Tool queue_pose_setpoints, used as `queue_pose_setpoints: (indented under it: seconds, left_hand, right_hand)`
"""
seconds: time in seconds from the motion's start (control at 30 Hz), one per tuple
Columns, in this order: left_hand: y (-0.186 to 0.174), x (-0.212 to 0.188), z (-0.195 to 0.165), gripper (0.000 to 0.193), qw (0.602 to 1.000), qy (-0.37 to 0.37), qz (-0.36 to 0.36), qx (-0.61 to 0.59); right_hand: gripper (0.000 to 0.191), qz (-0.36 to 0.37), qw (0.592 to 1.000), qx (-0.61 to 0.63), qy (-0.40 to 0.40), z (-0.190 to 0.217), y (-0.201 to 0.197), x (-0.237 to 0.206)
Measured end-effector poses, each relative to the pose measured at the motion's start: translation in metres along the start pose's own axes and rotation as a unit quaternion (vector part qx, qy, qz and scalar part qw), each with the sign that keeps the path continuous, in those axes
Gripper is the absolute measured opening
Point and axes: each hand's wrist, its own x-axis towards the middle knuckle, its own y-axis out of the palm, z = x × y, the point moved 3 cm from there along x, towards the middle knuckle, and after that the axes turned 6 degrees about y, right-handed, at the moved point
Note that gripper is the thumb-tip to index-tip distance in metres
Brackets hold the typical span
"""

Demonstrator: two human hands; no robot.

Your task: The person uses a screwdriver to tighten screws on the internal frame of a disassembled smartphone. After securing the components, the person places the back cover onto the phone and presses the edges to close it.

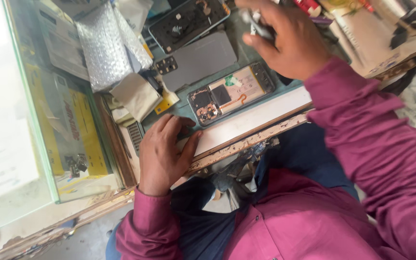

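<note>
One opened phone [230,94] lies diagonally, camera end lower-left.

One head-worn camera looks steeply down, tilted, close over the workbench [246,126] and lap

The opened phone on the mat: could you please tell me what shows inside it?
Inside the opened phone: a tan battery, a dark camera cluster and boards at one end, and an orange flex cable. Whatever lies beneath the battery is covered.
</note>
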Motion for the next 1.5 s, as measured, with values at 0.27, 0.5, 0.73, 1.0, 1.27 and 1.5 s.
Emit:
queue_pose_setpoints:
  seconds: [0.27, 0.5, 0.73, 1.0, 1.27, 1.5]
  left_hand:
    - [0.005, -0.001, 0.004, 0.018, 1.000, 0.007, -0.001, 0.014]
    - [0.007, -0.003, 0.004, 0.017, 0.999, 0.015, -0.020, 0.032]
    - [0.002, 0.001, 0.011, 0.023, 0.989, 0.053, -0.097, 0.095]
    - [0.003, 0.050, 0.061, 0.060, 0.975, 0.036, -0.076, 0.204]
    - [0.012, 0.065, 0.073, 0.087, 0.976, 0.019, -0.041, 0.215]
    - [0.003, 0.058, 0.061, 0.073, 0.988, 0.026, -0.080, 0.131]
  right_hand:
    - [0.051, 0.059, 0.992, -0.110, 0.024, -0.026, -0.031, -0.036]
    - [0.040, 0.056, 0.991, -0.125, -0.002, -0.029, -0.026, -0.036]
    - [0.033, 0.009, 0.991, -0.123, -0.056, 0.018, 0.006, -0.063]
    - [0.041, -0.003, 0.998, -0.064, -0.027, 0.024, 0.002, -0.055]
    - [0.036, -0.004, 0.999, -0.046, -0.001, 0.028, 0.001, -0.053]
    - [0.033, -0.006, 0.999, -0.037, -0.005, 0.029, 0.000, -0.053]
